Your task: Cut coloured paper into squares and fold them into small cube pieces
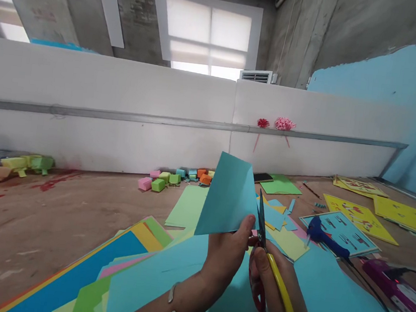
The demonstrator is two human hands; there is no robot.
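Observation:
My left hand (227, 254) grips a piece of light blue paper (228, 193) by its lower right part, the thumb lying on its front. The paper stands up, tilted a little. Close by on the right, my right hand (273, 271) holds scissors (279, 279) with one yellow and one red handle. Their blades (262, 220) point upward beside the paper's right edge; whether they touch it I cannot tell. Large light blue sheets (165, 271) lie under both hands, over a fanned stack of coloured paper (93, 268).
Small folded paper blocks (158, 184) sit by the white wall (82, 141). On the right lie a blue glue gun (328, 240), a purple power strip (394, 285), a cable and yellow printed sheets (360, 218). Green paper (280, 184) and blue scraps (274, 216) lie beyond my hands.

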